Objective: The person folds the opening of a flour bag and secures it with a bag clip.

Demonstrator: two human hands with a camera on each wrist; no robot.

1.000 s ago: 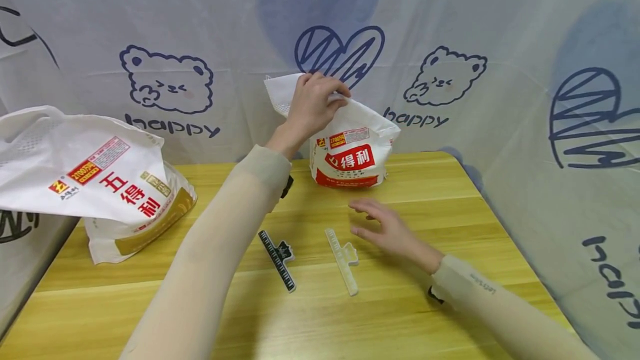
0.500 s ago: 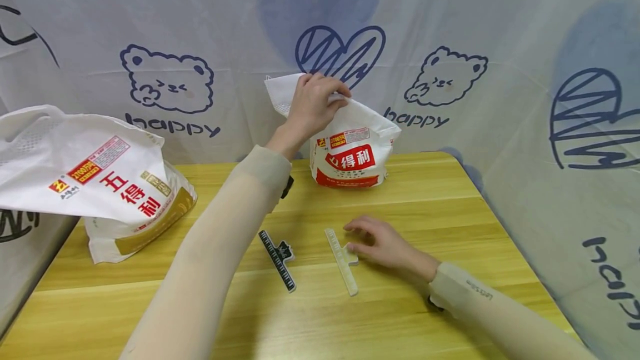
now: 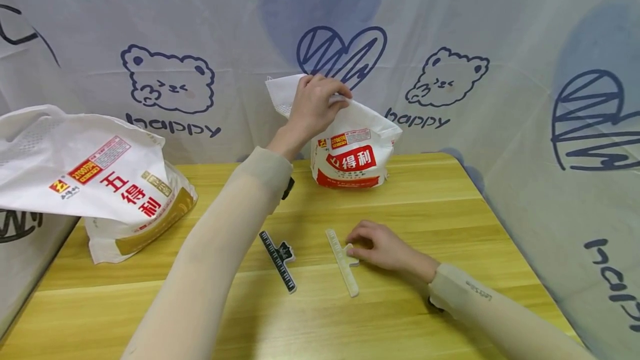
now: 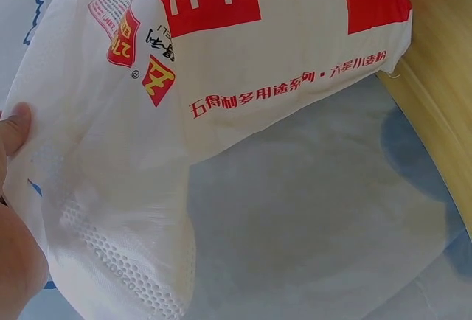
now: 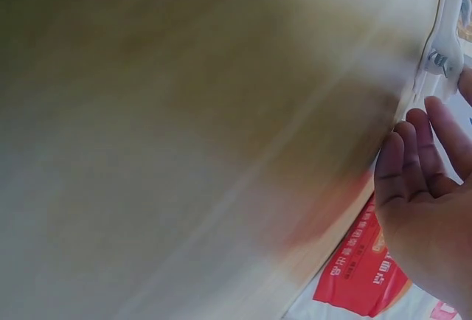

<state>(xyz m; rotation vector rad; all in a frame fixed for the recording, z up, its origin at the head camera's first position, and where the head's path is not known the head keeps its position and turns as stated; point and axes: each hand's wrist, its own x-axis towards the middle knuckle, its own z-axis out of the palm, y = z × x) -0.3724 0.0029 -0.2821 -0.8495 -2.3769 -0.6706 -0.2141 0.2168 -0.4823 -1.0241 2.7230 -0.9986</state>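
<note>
With fingers curled over its folded top, my left hand point(image 3: 317, 101) grips the white flour bag point(image 3: 350, 160) at the table's back. The left wrist view shows the thumb point(image 4: 15, 128) against the white bag point(image 4: 243, 62). A pale, long-edged sealing clip point(image 3: 342, 265) lies on the table in front of it. My right hand point(image 3: 382, 246) is beside this clip's handle, thumb at the handle and fingers bent loosely. In the right wrist view a gap shows between the fingertips of the right hand point(image 5: 428, 187) and the clip point(image 5: 442, 58), with the thumb mostly out of frame.
A dark sealing clip point(image 3: 278, 261) lies left of the pale one. At the left of the wooden table point(image 3: 310, 321) leans a second flour bag point(image 3: 120, 182) with a gold band. A printed cloth point(image 3: 240, 43) hangs behind the table.
My right hand has come down and left to the pale clip's handle, its fingers curving more. The left hand and the bag it grips have stayed in place.
</note>
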